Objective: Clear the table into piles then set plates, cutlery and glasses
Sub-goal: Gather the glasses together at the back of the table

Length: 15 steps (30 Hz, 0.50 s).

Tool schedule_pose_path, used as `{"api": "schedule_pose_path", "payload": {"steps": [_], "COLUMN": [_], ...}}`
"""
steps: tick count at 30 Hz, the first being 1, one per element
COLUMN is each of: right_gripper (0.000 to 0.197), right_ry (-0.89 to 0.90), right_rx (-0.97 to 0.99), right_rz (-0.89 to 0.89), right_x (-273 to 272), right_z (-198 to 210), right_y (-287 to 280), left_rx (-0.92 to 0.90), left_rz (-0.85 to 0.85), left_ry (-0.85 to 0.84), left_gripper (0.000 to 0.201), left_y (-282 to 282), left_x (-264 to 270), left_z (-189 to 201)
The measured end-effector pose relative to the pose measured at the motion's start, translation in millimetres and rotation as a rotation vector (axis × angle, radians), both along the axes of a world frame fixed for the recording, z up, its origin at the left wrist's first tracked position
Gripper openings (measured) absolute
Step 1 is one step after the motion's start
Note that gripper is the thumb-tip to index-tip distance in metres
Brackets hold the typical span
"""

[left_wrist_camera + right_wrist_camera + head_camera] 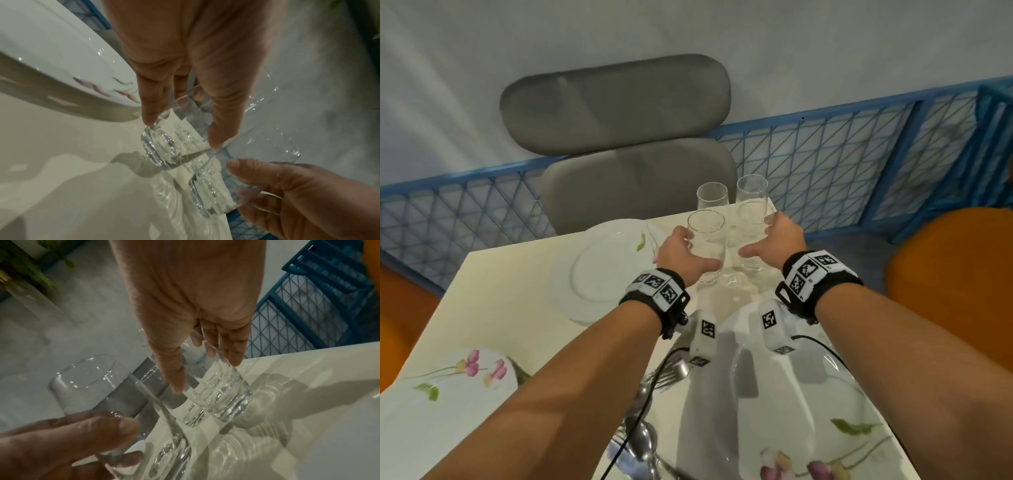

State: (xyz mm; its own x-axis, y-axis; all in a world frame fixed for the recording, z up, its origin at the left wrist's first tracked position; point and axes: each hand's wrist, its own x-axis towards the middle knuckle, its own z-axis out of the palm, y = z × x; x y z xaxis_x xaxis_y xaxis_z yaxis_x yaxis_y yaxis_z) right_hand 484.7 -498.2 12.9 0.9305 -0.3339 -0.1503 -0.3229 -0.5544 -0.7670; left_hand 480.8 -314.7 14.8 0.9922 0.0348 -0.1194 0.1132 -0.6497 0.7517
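Four clear glasses stand together at the table's (500, 325) far end. My left hand (700, 251) grips the near-left glass (707, 226), thumb on the near side and fingers round the far side; the left wrist view shows its thick base (160, 146) on the table. My right hand (756, 236) grips the near-right glass (752, 260), whose base (226, 395) is also on the table. Two more glasses (712, 197) (751, 188) stand just behind. A white flowered plate (602, 267) lies left of the glasses.
A flowered plate (448, 411) sits at the near left, and white plates (791, 411) at the near right. Forks and spoons (650, 394) lie between them under my arms. A grey chair (619, 102) and blue mesh fence (825, 147) stand beyond the table. An orange seat (955, 274) is on the right.
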Motion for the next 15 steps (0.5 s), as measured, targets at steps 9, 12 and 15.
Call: {"api": "schedule_pose_path", "payload": {"steps": [9, 12, 15], "right_gripper": [0.087, 0.087, 0.086], "right_ry": [0.009, 0.007, 0.003], "right_rx": [-0.046, -0.044, -0.029], "right_rz": [0.020, 0.040, 0.039], "right_x": [16.4, 19.8, 22.5], "right_z": [-15.6, -16.9, -18.0], "right_y": [-18.9, -21.2, -21.3], "left_rx": [-0.056, -0.070, -0.068], "left_rz": [0.093, 0.101, 0.108], "left_ry": [0.000, 0.005, 0.017], "left_gripper": [0.077, 0.078, 0.078], "left_y": [-39.6, -44.1, -45.0], "left_x": [22.0, 27.8, 31.8], "left_z": [-19.7, -23.1, -24.7]}}
